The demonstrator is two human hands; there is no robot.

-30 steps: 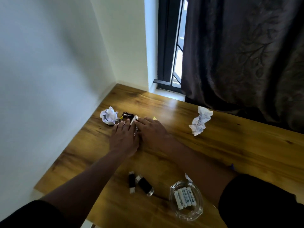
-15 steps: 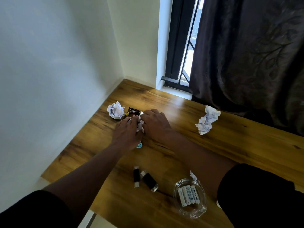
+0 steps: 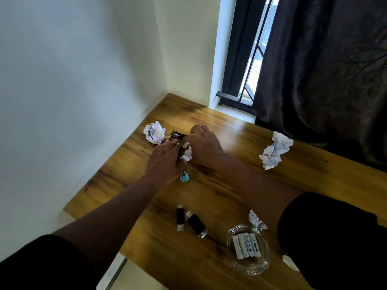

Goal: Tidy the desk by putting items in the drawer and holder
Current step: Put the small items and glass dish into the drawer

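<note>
Wood-grain tabletop [image 3: 240,185] sat in a room corner: white wall at 9 o'clock, barred window [image 3: 249,65] at 12, dark curtain [image 3: 324,70] at 1–2.

Both hands were working a small litter pile at roughly 11 o'clock. Left hand [image 3: 165,162] lay palm-down, fingers loosely together, tips on a dark candy wrapper [image 3: 177,136]. Right hand [image 3: 204,145] was cupped palm-down just beside it, fingers curled; can't tell whether it gripped anything. A small white crumpled wrapper [image 3: 187,152] sat between the two hands, touching both. A teal wrapper [image 3: 185,177] lay at the heel of the left hand.

Crumpled paper ball [image 3: 154,132] was just beyond the dark wrapper, toward the wall. A second paper ball [image 3: 274,150] sat well apart at 2 o'clock.

Near edge, 6 o'clock: two black USB sticks [image 3: 190,220] lay flat. The left one ran near-to-far; the right one was angled, plug end pointing to 11. A glass dish [image 3: 234,258] at 5 o'clock held white batteries [image 3: 247,245] side by side, long axes near-to-far. A small paper scrap [image 3: 256,220] touched its far rim.
</note>
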